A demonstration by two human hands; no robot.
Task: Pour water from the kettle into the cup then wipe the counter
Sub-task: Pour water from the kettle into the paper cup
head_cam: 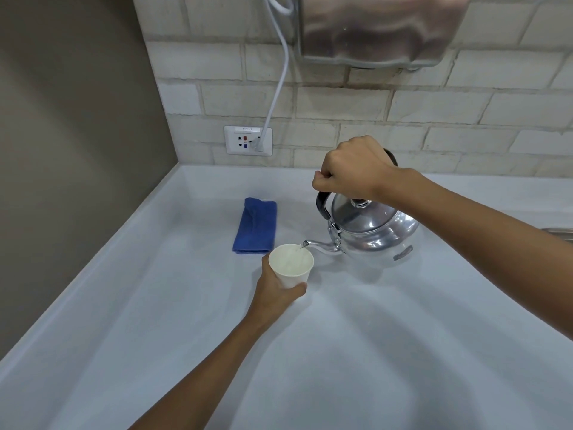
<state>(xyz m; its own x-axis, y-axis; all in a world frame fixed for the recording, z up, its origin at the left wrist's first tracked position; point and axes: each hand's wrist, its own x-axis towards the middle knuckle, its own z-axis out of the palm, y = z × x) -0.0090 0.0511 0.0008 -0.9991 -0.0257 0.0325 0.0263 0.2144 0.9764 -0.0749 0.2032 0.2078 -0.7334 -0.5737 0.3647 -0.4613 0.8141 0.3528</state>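
A shiny steel kettle (376, 234) with a black handle hangs tilted to the left above the white counter (372, 352). My right hand (353, 169) is closed around its handle from above. Its thin spout reaches over the rim of a white paper cup (291, 263), and a thin stream of water runs from the spout into the cup. My left hand (276, 293) grips the cup from the near side, holding it upright. A folded blue cloth (256, 226) lies flat on the counter just behind and left of the cup.
A brick-tiled wall runs along the back, with a wall socket (248, 140) and a white cable (279, 85) plugged into it. A metal appliance (381, 29) hangs on the wall above. A grey side wall (71, 150) bounds the counter on the left.
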